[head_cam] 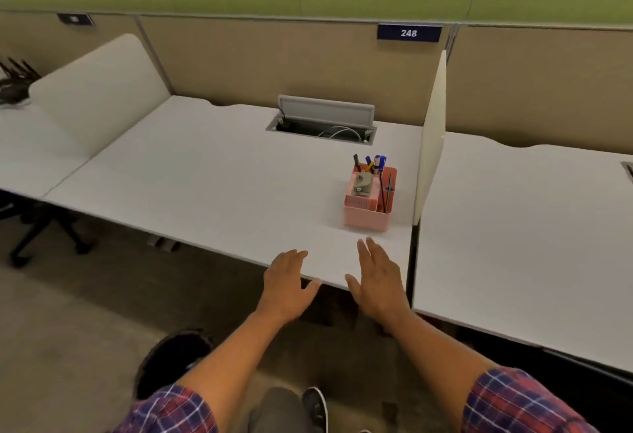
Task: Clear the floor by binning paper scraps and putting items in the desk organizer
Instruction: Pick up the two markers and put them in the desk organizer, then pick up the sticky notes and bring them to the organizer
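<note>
A pink desk organizer [368, 213] stands near the front right corner of the white desk [205, 186]. It holds several pens, a grey stapler-like item and thin dark sticks. My right hand [378, 278] hovers open over the desk's front edge, just below the organizer, holding nothing. My left hand [287, 282] is open beside it, fingers over the same edge, also holding nothing. A dark round bin [171, 357] sits on the floor under my left forearm, partly hidden by it. No paper scraps show on the visible floor.
A white divider panel [431, 131] stands right of the organizer. An open cable hatch [322, 124] sits at the desk's back. A black office chair base [41, 237] is on the floor at left. Neighbouring desks lie on both sides. My shoe [317, 405] is at the bottom.
</note>
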The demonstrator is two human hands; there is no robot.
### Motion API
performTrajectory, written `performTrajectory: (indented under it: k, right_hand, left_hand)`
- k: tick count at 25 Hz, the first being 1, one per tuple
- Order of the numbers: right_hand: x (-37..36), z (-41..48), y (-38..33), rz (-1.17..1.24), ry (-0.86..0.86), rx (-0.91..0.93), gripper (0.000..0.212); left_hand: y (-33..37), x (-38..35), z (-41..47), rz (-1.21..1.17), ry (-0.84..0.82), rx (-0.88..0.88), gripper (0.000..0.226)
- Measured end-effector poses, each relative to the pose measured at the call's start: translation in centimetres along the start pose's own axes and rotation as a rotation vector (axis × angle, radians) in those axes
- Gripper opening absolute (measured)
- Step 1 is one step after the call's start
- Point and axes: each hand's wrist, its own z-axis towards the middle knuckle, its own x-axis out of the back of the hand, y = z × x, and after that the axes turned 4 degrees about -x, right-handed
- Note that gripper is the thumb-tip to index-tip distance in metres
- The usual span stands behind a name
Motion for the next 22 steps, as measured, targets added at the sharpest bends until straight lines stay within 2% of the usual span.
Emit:
performTrajectory:
  k: [9, 15, 19, 22]
  right_hand:
    - [-7.3, -12.4, -3.1, -0.116, -0.139, 0.026, 0.082]
    - [-16.7, -19.5, -5.9, -0.094, -0.278, -0.122, 0.083]
    - [-24.4, -22.6, -5.6, -0.062, -0.409, -0.180, 0.083]
    - [-32.3, -23.0, -3.2, -0.097, -0.506, -0.173, 0.085]
  left_hand:
    - [-9.2, -1.8, -13.0, 0.002, -0.064, 0.113, 0.071]
    - [-18.7, -5.0, -19.5, 0.017, -0.200, 0.149, 0.071]
    - [-24.6, -9.9, -22.5, -0.021, -0.241, 0.225, 0.068]
    - [-29.3, -17.2, -23.2, -0.055, -0.281, 0.308, 0.067]
